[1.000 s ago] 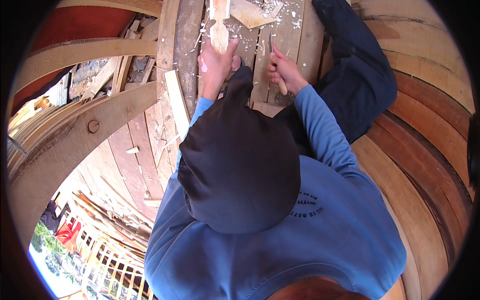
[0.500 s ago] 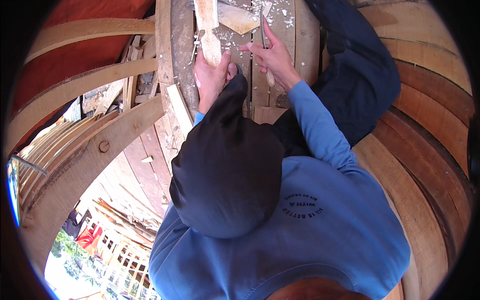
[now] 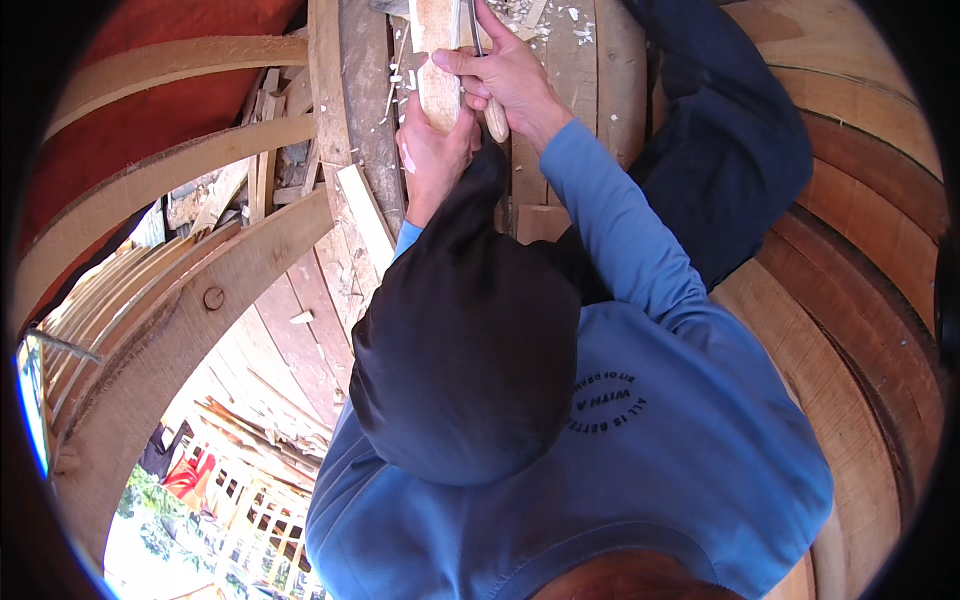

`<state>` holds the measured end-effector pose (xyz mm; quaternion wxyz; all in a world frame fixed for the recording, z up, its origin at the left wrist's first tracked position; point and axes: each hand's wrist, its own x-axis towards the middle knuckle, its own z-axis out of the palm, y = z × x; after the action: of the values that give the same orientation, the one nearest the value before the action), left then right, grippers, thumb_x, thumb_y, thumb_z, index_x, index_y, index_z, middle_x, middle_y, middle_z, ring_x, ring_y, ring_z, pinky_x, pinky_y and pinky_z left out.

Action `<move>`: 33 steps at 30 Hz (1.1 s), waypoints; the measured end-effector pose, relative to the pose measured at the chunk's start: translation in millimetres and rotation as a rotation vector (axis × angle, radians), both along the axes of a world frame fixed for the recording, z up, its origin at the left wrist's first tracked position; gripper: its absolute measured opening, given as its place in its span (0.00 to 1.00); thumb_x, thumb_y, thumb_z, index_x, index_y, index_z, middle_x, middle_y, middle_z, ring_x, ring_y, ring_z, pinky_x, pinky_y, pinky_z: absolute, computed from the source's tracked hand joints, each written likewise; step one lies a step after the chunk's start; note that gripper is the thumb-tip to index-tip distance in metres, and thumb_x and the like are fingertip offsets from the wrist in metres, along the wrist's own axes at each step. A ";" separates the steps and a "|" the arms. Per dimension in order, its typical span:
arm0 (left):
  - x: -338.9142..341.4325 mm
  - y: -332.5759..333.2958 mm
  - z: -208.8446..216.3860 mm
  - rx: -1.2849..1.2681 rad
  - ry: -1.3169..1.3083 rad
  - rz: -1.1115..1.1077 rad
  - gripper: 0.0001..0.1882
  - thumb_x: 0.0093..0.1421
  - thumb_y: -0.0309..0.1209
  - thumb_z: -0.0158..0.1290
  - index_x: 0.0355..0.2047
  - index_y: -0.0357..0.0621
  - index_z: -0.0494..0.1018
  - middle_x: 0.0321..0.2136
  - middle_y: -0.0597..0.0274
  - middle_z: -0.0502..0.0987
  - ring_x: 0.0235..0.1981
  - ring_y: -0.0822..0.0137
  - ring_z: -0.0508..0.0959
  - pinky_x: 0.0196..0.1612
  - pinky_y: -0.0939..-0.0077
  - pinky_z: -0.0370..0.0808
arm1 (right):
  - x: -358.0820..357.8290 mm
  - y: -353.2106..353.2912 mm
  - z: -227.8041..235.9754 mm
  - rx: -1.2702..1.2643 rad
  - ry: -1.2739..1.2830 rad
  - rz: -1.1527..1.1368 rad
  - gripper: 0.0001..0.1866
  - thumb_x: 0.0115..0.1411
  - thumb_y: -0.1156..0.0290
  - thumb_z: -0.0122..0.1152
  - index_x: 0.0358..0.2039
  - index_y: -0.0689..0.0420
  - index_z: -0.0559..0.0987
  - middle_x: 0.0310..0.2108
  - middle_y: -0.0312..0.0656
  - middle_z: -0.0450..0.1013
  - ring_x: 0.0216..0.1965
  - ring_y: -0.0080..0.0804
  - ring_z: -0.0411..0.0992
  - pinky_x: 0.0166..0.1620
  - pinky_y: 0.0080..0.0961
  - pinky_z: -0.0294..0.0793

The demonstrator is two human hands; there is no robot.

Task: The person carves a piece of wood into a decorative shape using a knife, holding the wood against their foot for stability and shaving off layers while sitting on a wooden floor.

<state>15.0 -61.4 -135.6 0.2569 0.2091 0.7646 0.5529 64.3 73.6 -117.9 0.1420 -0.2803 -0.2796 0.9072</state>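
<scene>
A pale, partly carved piece of wood (image 3: 440, 95) points away from me near the top of the view, its far end cut off by the edge. My left hand (image 3: 432, 158) is wrapped round its near end. In my right hand (image 3: 515, 85) is a carving knife (image 3: 496, 122) with a light wooden handle. The dark, narrow blade runs upward along the right side of the wood. My right thumb rests on top of the wood, and the fingers close round the knife. Where exactly the blade's edge meets the wood, I cannot tell.
Wood shavings (image 3: 575, 14) lie scattered over the planks (image 3: 570, 95). A loose pale board (image 3: 365, 215) lies left of my left wrist. Curved wooden ribs (image 3: 190, 290) rise on the left, and curved planks (image 3: 850, 200) on the right. My dark-trousered leg (image 3: 740, 150) is bent at the right.
My right hand has moved left with the knife, from apart from the wood to against it, thumb now on top. The wood and my left hand have shifted slightly right and nearer.
</scene>
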 end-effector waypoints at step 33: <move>-0.2 -10.4 12.9 0.204 -0.435 -0.082 0.10 0.64 0.24 0.59 0.42 0.37 0.70 0.18 0.67 0.74 0.12 0.80 0.68 0.13 0.83 0.60 | 30.7 6.4 3.5 0.164 0.009 0.155 0.54 0.61 0.83 0.64 0.77 0.38 0.44 0.25 0.32 0.69 0.15 0.16 0.61 0.18 0.17 0.63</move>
<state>14.8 -71.8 -122.7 0.4151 0.1407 0.6226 0.6482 95.0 80.0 -114.4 0.0953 -0.2412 -0.3729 0.8909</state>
